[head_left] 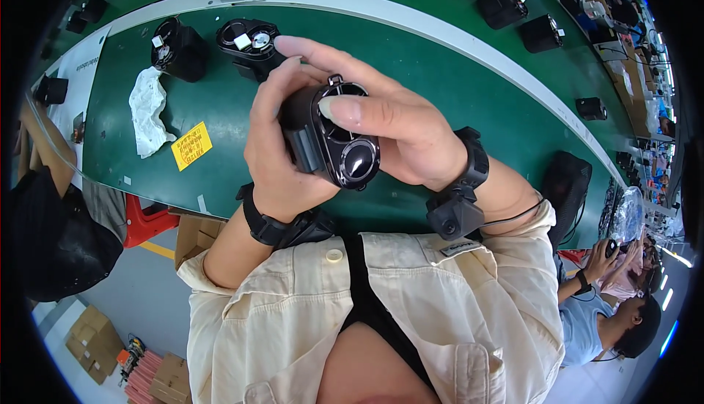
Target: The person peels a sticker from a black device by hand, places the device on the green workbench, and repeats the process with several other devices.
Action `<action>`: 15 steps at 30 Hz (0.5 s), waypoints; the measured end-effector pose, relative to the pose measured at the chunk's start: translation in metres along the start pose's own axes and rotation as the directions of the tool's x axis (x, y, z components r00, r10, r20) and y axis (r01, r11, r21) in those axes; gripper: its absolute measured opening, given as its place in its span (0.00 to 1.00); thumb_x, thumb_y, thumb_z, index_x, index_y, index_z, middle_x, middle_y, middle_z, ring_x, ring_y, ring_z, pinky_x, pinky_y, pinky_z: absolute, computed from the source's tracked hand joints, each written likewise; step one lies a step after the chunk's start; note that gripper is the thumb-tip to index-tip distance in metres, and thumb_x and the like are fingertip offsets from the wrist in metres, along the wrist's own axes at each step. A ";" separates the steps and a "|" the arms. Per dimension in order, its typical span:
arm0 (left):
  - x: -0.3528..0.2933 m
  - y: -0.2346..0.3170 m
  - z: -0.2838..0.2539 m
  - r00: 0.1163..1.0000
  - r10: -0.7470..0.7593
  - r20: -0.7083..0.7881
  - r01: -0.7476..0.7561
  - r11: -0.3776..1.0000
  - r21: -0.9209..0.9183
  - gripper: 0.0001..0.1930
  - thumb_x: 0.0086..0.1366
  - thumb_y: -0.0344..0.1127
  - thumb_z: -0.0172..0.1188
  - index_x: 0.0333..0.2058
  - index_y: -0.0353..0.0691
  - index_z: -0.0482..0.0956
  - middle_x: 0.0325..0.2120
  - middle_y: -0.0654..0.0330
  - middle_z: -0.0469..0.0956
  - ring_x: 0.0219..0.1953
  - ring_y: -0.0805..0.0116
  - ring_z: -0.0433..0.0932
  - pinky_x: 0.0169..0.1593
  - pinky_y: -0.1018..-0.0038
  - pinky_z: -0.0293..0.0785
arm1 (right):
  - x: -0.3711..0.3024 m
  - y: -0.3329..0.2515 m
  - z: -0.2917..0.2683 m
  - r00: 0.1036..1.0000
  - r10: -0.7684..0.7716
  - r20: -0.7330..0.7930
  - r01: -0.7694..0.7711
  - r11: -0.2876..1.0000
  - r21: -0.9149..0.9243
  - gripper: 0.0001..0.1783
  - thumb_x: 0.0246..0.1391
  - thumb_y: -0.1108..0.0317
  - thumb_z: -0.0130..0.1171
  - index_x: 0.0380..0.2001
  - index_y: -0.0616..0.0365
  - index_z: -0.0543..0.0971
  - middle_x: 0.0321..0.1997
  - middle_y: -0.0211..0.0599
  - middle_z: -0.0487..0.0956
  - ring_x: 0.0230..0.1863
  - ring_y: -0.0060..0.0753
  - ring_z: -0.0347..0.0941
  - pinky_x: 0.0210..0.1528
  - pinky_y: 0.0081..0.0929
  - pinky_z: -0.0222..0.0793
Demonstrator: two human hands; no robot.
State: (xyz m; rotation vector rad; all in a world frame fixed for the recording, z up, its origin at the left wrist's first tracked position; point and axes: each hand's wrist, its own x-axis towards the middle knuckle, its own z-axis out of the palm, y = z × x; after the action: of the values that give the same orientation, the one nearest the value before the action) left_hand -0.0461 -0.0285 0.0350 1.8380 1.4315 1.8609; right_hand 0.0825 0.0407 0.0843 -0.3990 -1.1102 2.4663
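Note:
I hold a black oval housing close in front of my chest, above the green table. Its upper end has two round openings; the lower one shows a shiny, mirror-like bowl. My left hand wraps round the housing's left side. My right hand grips it from the right, with the thumb lying over the upper opening and the fingers behind. Just beyond my fingers stands a similar black housing with a white square piece on it. Another such housing sits to its left, also with a white piece.
Crumpled white paper and a yellow printed slip lie on the green table at left. A white rail crosses the far side, with several black housings beyond. A black bag lies right. Other people sit at both sides.

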 end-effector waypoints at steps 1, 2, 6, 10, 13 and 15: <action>-0.001 0.000 0.000 1.000 -0.003 0.005 0.003 1.000 -0.002 0.44 0.42 0.31 0.75 0.58 0.34 0.61 0.42 0.51 0.75 0.41 0.62 0.78 0.47 0.71 0.74 | 0.000 0.000 -0.002 0.999 -0.031 0.012 0.031 0.996 -0.082 0.33 0.58 0.61 0.56 0.64 0.61 0.61 0.57 0.43 0.68 0.58 0.31 0.65 0.60 0.26 0.60; -0.001 0.001 0.000 1.000 -0.006 0.008 0.006 1.000 -0.013 0.44 0.43 0.31 0.75 0.58 0.34 0.60 0.43 0.51 0.75 0.42 0.62 0.78 0.47 0.71 0.74 | 0.001 -0.001 -0.003 0.998 -0.059 0.033 0.064 0.985 -0.161 0.34 0.59 0.59 0.55 0.65 0.61 0.61 0.57 0.42 0.68 0.57 0.31 0.66 0.60 0.27 0.60; -0.004 0.001 -0.002 0.999 -0.021 0.025 0.022 0.999 -0.034 0.44 0.43 0.30 0.75 0.57 0.34 0.59 0.45 0.51 0.74 0.43 0.62 0.77 0.49 0.70 0.74 | -0.002 -0.007 -0.002 0.999 -0.030 0.044 0.039 0.973 -0.227 0.35 0.59 0.58 0.54 0.65 0.61 0.60 0.57 0.42 0.68 0.57 0.32 0.66 0.61 0.28 0.60; -0.006 -0.001 -0.001 0.997 -0.043 0.066 0.046 0.998 -0.034 0.46 0.41 0.31 0.76 0.58 0.34 0.57 0.48 0.51 0.70 0.48 0.62 0.74 0.52 0.69 0.71 | -0.004 -0.007 0.000 1.000 -0.006 -0.012 0.004 0.989 -0.147 0.34 0.59 0.58 0.54 0.65 0.61 0.60 0.56 0.42 0.69 0.57 0.31 0.66 0.60 0.28 0.61; -0.006 -0.004 -0.003 0.993 -0.055 0.109 0.057 0.998 -0.008 0.51 0.37 0.31 0.78 0.59 0.36 0.55 0.52 0.53 0.66 0.53 0.63 0.69 0.56 0.69 0.66 | -0.002 -0.004 -0.002 0.999 0.007 -0.039 -0.009 0.999 -0.047 0.34 0.59 0.58 0.55 0.64 0.62 0.61 0.55 0.41 0.70 0.56 0.31 0.67 0.60 0.28 0.62; -0.006 -0.006 -0.003 0.993 -0.075 0.096 0.077 0.997 -0.010 0.51 0.37 0.32 0.78 0.59 0.36 0.56 0.52 0.53 0.65 0.53 0.62 0.69 0.57 0.68 0.65 | 0.001 -0.003 -0.004 0.998 0.040 -0.051 -0.037 0.997 0.072 0.32 0.59 0.58 0.55 0.63 0.62 0.63 0.54 0.41 0.71 0.55 0.31 0.68 0.59 0.28 0.62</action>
State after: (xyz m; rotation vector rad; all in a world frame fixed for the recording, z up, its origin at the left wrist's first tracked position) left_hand -0.0502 -0.0307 0.0272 1.8135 1.4323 1.7187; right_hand 0.0841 0.0457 0.0838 -0.4646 -1.0003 2.5059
